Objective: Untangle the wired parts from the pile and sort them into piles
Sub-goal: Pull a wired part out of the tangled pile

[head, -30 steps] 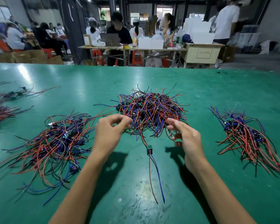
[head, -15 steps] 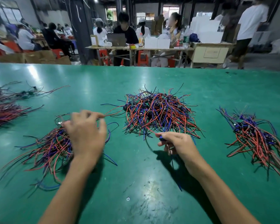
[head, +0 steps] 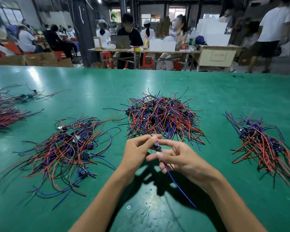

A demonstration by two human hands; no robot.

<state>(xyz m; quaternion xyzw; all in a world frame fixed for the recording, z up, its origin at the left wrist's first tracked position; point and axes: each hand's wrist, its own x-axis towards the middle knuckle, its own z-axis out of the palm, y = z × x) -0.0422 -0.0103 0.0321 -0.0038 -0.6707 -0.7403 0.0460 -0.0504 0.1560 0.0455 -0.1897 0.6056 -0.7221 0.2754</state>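
Note:
A tangled pile [head: 164,118] of red, blue and black wired parts lies in the middle of the green table [head: 157,213]. Just in front of it, my left hand [head: 137,151] and my right hand [head: 179,158] meet and pinch one small blue wired part [head: 156,146] between their fingertips. Its blue wire [head: 177,186] trails down past my right palm toward me. A black wire runs up from my left fingers toward the pile. A sorted pile [head: 67,148] lies to the left and another sorted pile [head: 264,146] to the right.
Two more wire bundles [head: 5,114] lie at the far left edge of the table. Beyond the table's far edge, people sit at work tables [head: 141,51] with boxes. A small screw head [head: 128,206] shows in the table surface near me.
My left hand came back from the left pile to the middle and now pinches the same part as my right hand. My right hand lifted the part slightly.

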